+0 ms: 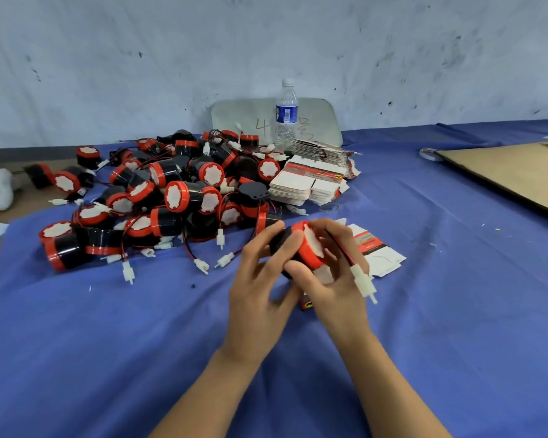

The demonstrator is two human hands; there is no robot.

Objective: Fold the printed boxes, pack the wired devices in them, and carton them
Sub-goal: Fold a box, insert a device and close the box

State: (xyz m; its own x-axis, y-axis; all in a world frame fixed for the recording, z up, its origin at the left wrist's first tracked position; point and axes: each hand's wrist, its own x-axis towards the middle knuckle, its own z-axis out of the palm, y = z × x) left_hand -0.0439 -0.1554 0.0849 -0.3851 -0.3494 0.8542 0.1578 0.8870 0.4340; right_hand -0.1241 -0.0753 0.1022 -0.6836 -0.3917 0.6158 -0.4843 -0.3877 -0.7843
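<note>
Above the blue cloth, my left hand (260, 279) and my right hand (332, 279) both grip one black-and-red wired device (307, 248). Its red-black wire runs across my right fingers and ends in a white plug (363, 281) hanging by my right wrist. A flat printed box (374, 251) lies on the cloth just behind my right hand, partly hidden by it. A pile of the same devices (159, 197) spreads over the left middle of the table. Stacks of flat printed boxes (310, 181) sit behind the pile's right end.
A water bottle (286, 112) stands at the back against a grey board (234, 118). A flat brown cardboard sheet (516, 172) lies at the far right with a tape roll (429, 153) beside it. The blue cloth (108, 343) covers the table in front.
</note>
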